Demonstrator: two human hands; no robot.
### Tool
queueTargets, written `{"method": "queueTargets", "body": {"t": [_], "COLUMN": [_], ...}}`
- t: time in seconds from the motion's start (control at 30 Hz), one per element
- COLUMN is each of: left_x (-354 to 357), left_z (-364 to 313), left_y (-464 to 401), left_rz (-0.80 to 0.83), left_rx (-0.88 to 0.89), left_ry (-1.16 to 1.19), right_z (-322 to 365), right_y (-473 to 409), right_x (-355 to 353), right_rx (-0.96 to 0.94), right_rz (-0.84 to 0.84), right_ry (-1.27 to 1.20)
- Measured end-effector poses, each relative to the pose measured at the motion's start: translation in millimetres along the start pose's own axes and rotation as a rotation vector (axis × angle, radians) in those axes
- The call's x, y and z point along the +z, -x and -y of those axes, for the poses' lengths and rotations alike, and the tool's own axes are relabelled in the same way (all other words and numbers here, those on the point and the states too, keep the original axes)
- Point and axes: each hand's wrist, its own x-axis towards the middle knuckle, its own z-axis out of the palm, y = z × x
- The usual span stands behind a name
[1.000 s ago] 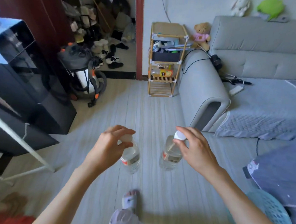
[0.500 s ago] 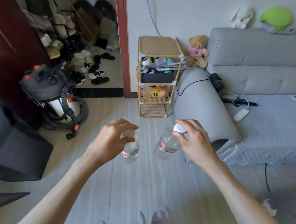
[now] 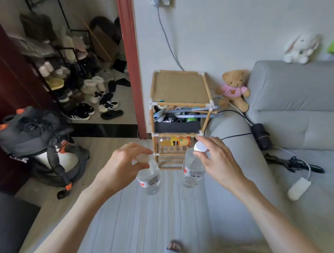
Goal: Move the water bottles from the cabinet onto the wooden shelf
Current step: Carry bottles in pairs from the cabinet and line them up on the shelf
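Bottles are held in the air, one per hand, above the floor [image 3: 135, 223] in front of the shelf [image 3: 181, 99]. Left bottle [image 3: 149, 179] is pinched at the cap end by the left hand [image 3: 124, 165], fingers curled round the top; cap mostly hidden. Its long axis is tilted, cap end up and toward the hand, base down and to the right. A white label with a red band and a dark patch is seen on it; no writing can be read. Right bottle [image 3: 192, 170] is gripped by the right hand [image 3: 218, 162], fingers closed on the white cap [image 3: 200, 148]. It hangs near upright, cap up, slightly leaning. Its label is white with a red band and a barcode-like block; text is too small to read. Both bottles are clear, apart from each other, and touch nothing else.

Shelf is made of wood, with a flat brown top. A black tray of clutter is seen on the middle tier. A lying juice bottle [image 3: 178, 141] with an orange-fruit label is seen on the lower tier; brand unreadable. Grey sofa [image 3: 301, 116] is set just right of the shelf, with a teddy bear [image 3: 235, 89] in a pink shirt between them. A vacuum [image 3: 40, 145] stands at left.
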Motion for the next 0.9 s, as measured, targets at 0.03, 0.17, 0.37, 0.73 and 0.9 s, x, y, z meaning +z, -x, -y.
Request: {"method": "queueTargets", "body": {"t": [0.03,0.17,0.37,0.73,0.9], "left_x": [0.4,0.5,-0.7,-13.7,-15.4], "left_z": [0.2,2.5,20.3,67.4,71.2], "left_y": [-18.1,-93.5,-209.9,-430.4,-508.3], "left_rz": [-0.012,-0.034,-0.049,-0.002,0.051], "left_rx": [-0.010,-0.022,0.023,0.083,0.085], "left_ry": [0.013,0.043,0.088,0.109,0.096], "right_z": [-7.6,-37.2,-77.0,-122.5,-139.5], "right_y": [-19.0,-93.4,-204.1,-405.0,-484.2], "right_x": [-2.9,-12.2,-3.7,15.1,22.0], "right_rx": [0.003,0.025,0.018,0.102,0.077], "right_rz": [0.000,-0.009,0.009,0.044,0.033], "right_ry": [-0.007,-0.029,-0.002,0.015,-0.006]}}
